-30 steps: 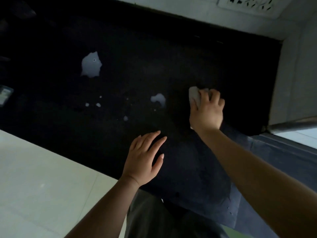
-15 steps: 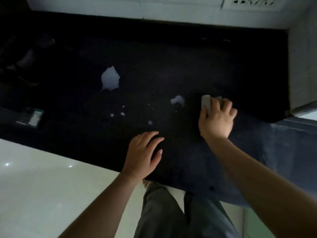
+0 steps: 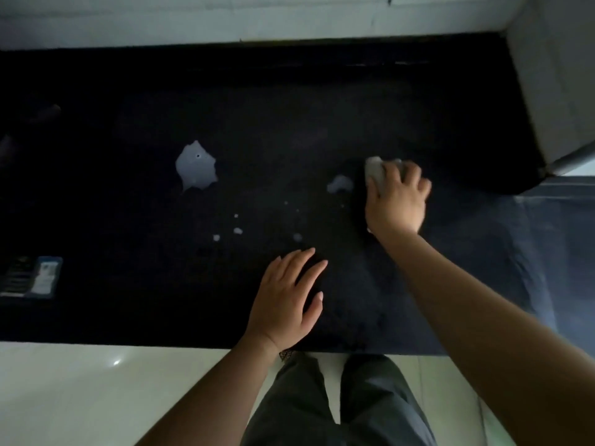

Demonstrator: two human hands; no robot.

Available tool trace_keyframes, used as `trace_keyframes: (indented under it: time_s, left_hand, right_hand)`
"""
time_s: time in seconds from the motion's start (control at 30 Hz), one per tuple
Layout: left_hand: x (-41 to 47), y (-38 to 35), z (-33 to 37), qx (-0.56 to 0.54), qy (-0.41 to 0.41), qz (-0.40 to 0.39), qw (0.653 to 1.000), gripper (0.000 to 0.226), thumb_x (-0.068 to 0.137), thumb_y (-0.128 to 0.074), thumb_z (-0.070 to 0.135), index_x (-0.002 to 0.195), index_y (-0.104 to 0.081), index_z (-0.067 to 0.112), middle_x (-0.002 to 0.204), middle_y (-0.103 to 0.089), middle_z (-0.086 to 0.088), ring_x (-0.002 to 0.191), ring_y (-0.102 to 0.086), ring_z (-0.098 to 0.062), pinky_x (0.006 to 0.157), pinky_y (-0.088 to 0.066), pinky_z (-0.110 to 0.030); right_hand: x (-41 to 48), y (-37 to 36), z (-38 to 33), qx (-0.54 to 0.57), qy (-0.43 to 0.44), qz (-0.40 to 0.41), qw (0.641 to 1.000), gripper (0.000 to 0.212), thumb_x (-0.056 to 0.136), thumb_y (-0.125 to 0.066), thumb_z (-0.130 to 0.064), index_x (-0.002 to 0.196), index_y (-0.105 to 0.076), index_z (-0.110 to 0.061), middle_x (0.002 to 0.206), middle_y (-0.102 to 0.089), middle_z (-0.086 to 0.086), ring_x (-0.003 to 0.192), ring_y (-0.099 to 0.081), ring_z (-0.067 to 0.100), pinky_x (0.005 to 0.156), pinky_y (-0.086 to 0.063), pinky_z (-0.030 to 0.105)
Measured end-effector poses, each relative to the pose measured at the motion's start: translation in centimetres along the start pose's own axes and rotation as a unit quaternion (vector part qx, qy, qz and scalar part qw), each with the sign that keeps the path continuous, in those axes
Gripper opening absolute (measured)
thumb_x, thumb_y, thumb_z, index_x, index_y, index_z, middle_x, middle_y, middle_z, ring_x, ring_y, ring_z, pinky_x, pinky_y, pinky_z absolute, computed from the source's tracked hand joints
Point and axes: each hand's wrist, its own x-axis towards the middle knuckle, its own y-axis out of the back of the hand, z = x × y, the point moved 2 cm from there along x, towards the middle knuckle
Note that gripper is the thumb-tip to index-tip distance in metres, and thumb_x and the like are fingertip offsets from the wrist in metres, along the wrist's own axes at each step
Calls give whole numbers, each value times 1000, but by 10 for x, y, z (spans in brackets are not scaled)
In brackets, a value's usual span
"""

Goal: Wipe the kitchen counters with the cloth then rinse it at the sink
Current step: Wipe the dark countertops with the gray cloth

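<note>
A black kitchen counter (image 3: 289, 101) fills the middle of the head view. My right hand (image 3: 397, 201) presses a small grey cloth (image 3: 375, 172) flat on the counter at centre right; only the cloth's far left corner shows past my fingers. Just left of the cloth lies a small pale puddle (image 3: 339, 183). A larger pale puddle (image 3: 195, 167) sits further left, with several small droplets (image 3: 237, 230) between them. My left hand (image 3: 288, 297) rests palm down, fingers spread, near the counter's front edge, holding nothing.
A small flat packet with a blue edge (image 3: 35, 276) lies on the counter at far left. A pale wall (image 3: 225, 20) runs along the back, and a white wall or cabinet (image 3: 560, 78) blocks the right end. Pale floor tiles (image 3: 96, 391) and my legs are below the counter.
The view has tilted and shifted, so the counter now sits level. My right hand has stayed on the cloth just right of the small puddle; my left hand has kept its place.
</note>
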Motion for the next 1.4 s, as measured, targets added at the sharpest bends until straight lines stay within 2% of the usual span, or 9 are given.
trace_keyframes:
  time_s: [0.23, 0.37, 0.5, 0.63, 0.73, 0.83, 1.0, 1.23, 1.4]
  left_hand:
    - [0, 1, -1, 3, 4, -2, 1000, 49, 88, -46, 37, 136, -45, 23, 144, -43, -4, 132, -38, -22, 112, -29, -44]
    - [0, 1, 0, -1, 14, -5, 1000, 50, 88, -47, 37, 136, -45, 25, 145, -42, -1, 133, -38, -21, 112, -29, -43]
    - [0, -1, 0, -7, 18, 0, 1000, 49, 88, -48, 37, 135, -46, 24, 145, -43, -2, 133, -39, -22, 111, -30, -44]
    - [0, -2, -1, -2, 22, -1, 1000, 49, 87, -49, 37, 135, -47, 25, 145, -43, -1, 133, -39, -21, 111, -30, -43]
    - [-1, -1, -1, 4, 25, -2, 1000, 49, 88, -47, 39, 135, -46, 26, 145, -42, 0, 133, -38, -19, 111, -29, -41]
    - [-1, 0, -1, 2, 29, -8, 1000, 49, 89, -46, 38, 136, -45, 27, 146, -40, 1, 134, -36, -19, 112, -28, -41]
    - [0, -1, 1, 5, 28, -3, 1000, 48, 89, -47, 37, 135, -46, 25, 145, -42, -1, 134, -37, -20, 113, -23, -39]
    - [1, 2, 2, 11, 26, -2, 1000, 47, 88, -49, 37, 134, -48, 24, 143, -44, -2, 132, -37, -19, 112, -28, -40]
    - [0, 2, 1, 8, 35, -15, 999, 48, 89, -46, 38, 136, -45, 26, 145, -41, 0, 133, -37, -19, 113, -27, -40]
  right_hand:
    - [-59, -8, -2, 21, 216, -34, 976, 40, 91, -52, -38, 128, -51, -23, 135, -45, 11, 110, -44, 38, 80, -48, 43]
    - [-41, 6, 30, 1, 153, -19, 988, 42, 89, -55, -36, 127, -51, -19, 134, -43, 15, 110, -42, 42, 81, -47, 46]
    - [24, -6, -8, -9, 69, -10, 998, 43, 93, -44, -41, 131, -46, -19, 140, -34, 16, 117, -36, 42, 86, -42, 44]
    - [-7, -27, -46, 9, 234, -61, 970, 43, 91, -46, -39, 130, -47, -22, 135, -41, 14, 110, -41, 39, 84, -46, 43]
    - [-61, -11, -12, 22, 313, -62, 948, 39, 90, -48, -39, 124, -54, -20, 128, -51, 11, 101, -51, 35, 78, -50, 41]
    - [-53, 6, 34, 3, 313, -44, 949, 38, 88, -57, -35, 122, -56, -19, 125, -53, 13, 97, -52, 36, 79, -51, 42]
    - [32, -8, -10, 0, 146, -36, 989, 43, 93, -44, -39, 131, -45, -18, 137, -38, 13, 114, -40, 38, 86, -43, 41]
    - [-39, -10, -19, 32, 379, -118, 917, 44, 92, -40, -41, 131, -49, -24, 132, -49, 7, 105, -49, 31, 81, -50, 41]
    - [-45, 10, 48, 32, 339, -72, 937, 42, 88, -54, -38, 126, -52, -20, 126, -53, 10, 100, -52, 35, 83, -52, 42]
